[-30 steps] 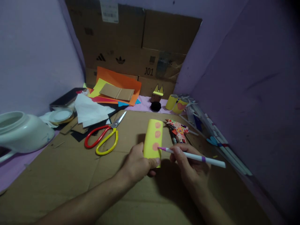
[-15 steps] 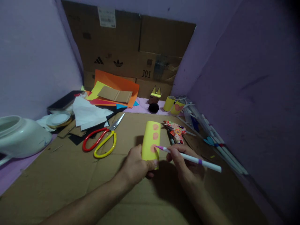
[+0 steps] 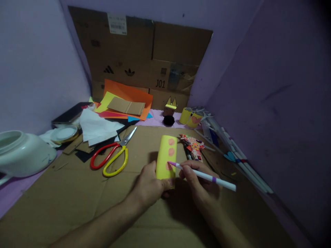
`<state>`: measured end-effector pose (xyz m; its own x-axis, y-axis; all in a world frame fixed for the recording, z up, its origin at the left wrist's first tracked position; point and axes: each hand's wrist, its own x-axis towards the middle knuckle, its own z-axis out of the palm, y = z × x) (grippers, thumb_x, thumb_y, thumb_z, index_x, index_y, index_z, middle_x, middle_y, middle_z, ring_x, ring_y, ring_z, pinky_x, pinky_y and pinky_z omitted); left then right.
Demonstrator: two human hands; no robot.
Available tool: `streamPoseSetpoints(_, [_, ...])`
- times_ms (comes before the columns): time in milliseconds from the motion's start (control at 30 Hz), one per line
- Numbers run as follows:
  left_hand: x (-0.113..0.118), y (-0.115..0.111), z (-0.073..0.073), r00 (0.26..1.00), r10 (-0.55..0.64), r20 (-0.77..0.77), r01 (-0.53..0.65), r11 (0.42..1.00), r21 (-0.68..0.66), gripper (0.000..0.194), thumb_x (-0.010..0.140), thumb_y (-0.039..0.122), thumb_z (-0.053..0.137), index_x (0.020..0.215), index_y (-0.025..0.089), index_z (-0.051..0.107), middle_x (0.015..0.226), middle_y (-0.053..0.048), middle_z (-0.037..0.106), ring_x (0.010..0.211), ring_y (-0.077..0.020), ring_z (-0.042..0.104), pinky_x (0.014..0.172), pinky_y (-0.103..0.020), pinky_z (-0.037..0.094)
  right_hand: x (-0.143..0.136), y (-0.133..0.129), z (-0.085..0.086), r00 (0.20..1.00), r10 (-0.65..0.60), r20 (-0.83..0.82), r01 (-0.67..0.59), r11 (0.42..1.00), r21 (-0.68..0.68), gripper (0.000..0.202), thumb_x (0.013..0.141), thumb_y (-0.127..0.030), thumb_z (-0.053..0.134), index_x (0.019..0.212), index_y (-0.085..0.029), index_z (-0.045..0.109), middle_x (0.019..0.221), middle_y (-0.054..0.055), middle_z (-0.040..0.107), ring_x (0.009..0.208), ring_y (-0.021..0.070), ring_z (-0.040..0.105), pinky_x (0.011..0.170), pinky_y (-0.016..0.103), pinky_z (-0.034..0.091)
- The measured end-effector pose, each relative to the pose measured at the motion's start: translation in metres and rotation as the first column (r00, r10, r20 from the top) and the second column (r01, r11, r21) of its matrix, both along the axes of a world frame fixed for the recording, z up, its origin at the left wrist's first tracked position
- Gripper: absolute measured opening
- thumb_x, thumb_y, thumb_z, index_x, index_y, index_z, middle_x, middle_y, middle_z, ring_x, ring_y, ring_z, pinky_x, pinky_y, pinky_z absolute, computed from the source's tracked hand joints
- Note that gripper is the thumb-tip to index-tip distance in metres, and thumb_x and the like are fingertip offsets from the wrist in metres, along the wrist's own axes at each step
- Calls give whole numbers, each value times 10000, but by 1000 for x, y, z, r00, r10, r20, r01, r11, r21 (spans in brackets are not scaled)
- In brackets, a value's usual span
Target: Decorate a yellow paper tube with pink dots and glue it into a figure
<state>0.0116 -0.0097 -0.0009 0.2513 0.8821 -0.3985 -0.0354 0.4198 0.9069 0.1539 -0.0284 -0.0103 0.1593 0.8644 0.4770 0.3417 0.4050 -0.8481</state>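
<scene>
My left hand is closed round the lower end of a yellow paper-covered tube, its thumb across the front. Three pinkish-orange round spots run down the tube's right side. A white marker with a purple tip and band is pinched in my right hand. Its tip is at the upper left of the lowest spot. Left of the tube lie scissors with one red and one yellow handle, blades parted a little. Right of it lies a patterned paper piece over some pens.
Coloured paper sheets and white paper are piled at the back left. A white ceramic pot stands at far left. Two short yellow tubes and a small eared box stand at the back. White rods line the right wall.
My right hand and the marker have moved slightly left, the tip shifting to the upper left of the lowest spot. My left hand keeps its hold on the tube.
</scene>
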Motion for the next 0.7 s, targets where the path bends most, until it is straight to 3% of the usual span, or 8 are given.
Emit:
streamPoseSetpoints(300, [0,1,-2,999,-8,-34,8,1000,-10,380,543,139,678,907,118,570,681,-18,605,553,-142,569,424,-234,495,0,-2,4,998,-64,29,65,996,-55,194,845,-308,574,722,-185,659,547,-6,639,485,131,585,447,214,447])
streamPoseSetpoints(533, [-1,1,-7,999,-8,-45,9,1000,16,378,562,157,670,929,118,587,694,-18,599,556,-137,561,423,-229,495,-2,-2,7,993,-118,20,118,992,-48,202,832,-307,572,692,-185,650,516,-13,617,459,126,560,423,206,429])
streamPoseSetpoints(700, [-1,1,-3,1000,-2,-20,2,1000,-2,426,552,149,684,964,103,583,703,-26,603,551,-133,562,419,-222,492,-2,-4,9,992,-126,5,126,992,2,204,826,-292,568,666,-186,640,497,-18,606,438,122,555,414,198,437])
